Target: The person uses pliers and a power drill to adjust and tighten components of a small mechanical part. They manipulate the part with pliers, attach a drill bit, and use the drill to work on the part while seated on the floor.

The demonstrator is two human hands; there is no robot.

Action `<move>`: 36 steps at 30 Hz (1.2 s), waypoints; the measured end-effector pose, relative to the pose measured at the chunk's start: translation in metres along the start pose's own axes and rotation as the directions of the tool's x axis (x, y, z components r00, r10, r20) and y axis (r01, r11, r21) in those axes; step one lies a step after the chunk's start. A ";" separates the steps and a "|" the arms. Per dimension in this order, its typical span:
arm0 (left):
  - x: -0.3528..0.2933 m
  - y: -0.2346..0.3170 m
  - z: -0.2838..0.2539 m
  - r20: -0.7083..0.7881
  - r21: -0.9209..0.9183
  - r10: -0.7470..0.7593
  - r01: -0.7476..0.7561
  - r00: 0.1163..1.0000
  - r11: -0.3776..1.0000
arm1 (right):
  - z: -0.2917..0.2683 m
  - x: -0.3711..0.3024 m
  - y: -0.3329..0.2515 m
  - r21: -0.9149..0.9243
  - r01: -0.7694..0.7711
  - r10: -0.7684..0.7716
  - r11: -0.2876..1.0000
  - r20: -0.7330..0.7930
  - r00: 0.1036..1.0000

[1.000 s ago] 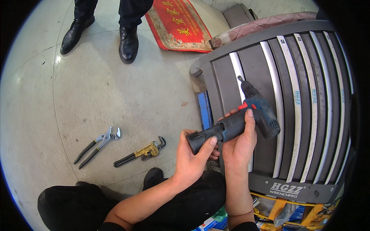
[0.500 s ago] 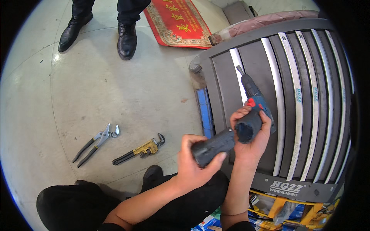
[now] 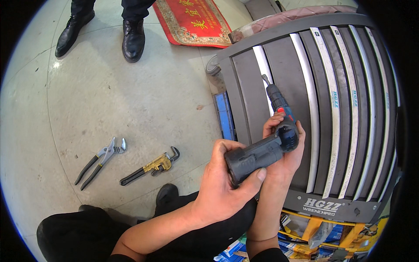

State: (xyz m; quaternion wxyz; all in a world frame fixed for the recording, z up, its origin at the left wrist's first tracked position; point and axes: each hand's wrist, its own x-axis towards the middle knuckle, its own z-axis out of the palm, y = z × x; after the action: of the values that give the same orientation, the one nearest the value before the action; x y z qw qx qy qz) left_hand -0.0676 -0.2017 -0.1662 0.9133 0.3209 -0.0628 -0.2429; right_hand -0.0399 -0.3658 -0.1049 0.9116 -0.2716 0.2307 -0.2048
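Observation:
My right hand [image 3: 289, 159] is closed round the handle of a cordless drill [image 3: 276, 98], black and blue with red switches. The drill's bit end points away from me, over the drawer cabinet. In my left hand [image 3: 224, 179] is a black battery pack [image 3: 253, 158], gripped between thumb and fingers. The pack's far end lies by the open base of the drill's handle; whether they touch I cannot tell. On the floor to the left lie water pump pliers [image 3: 103, 160] with dark handles and a yellow pipe wrench [image 3: 157, 166].
A grey tool cabinet [image 3: 286, 74] with silver drawer strips fills the right side. Below it are yellow racks [image 3: 312, 229] with packaged goods. A person's black shoes [image 3: 133, 40] stand at the far left, near a red mat [image 3: 192, 19]. My knees are at the lower edge.
The battery pack has turned and come closer to the handle's base. The drill has swung slightly left and its handle end has turned. My view has shifted a little.

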 end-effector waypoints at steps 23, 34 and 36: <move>0.005 -0.023 0.007 -0.125 -0.281 -0.108 0.069 0.986 0.957 | 0.010 -0.014 0.039 -0.733 0.396 -0.439 0.554 0.147 0.886; -0.009 -0.046 0.022 -0.277 -0.281 0.224 -0.302 0.934 0.911 | 0.011 -0.031 0.041 -0.616 0.443 -0.376 0.652 0.244 0.894; -0.010 -0.040 0.021 -0.249 -0.221 0.216 -0.273 0.944 0.936 | 0.009 -0.031 0.037 -0.610 0.435 -0.356 0.663 0.254 0.899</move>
State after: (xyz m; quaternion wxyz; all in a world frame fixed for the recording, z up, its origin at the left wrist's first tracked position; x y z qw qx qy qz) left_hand -0.0983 -0.2355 -0.1739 0.9710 0.2169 0.0310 -0.0956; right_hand -0.0509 -0.3180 -0.1102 0.7035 -0.6266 0.1708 -0.2887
